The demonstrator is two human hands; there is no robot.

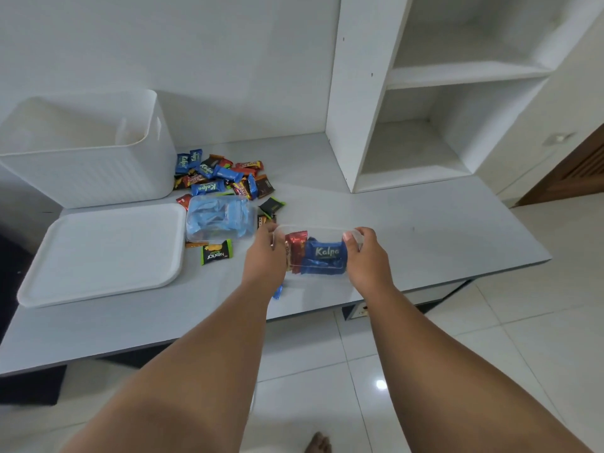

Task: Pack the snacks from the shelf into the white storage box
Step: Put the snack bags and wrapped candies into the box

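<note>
Where the hands meet: a clear tub [313, 227] is held over the near middle of the table [425, 237]; I cannot tell whether it rests on the top or is lifted
Left hand [264, 256]: fingers curled round the tub's left end, gripping it
Right hand [366, 256]: thumb hooked over the rim, fingers wrapped round the right end
Inside the tub: a blue Kalpa packet [325, 255] on the right, a red packet [296, 246] touching it on the left
White storage box [98, 171]: far left on the table, open at the top
Lid [101, 256]: lying flat, near left, just in front of the box
Loose snacks [222, 178]: heaped on the table just right of the box
Second tub [220, 220]: clear, stuffed with pale blue wrappers, between the heap and the held tub
Nextar packet [216, 251]: black and green, beside the lid's right edge
Shelf [359, 93]: white, far right, standing on the table
</note>
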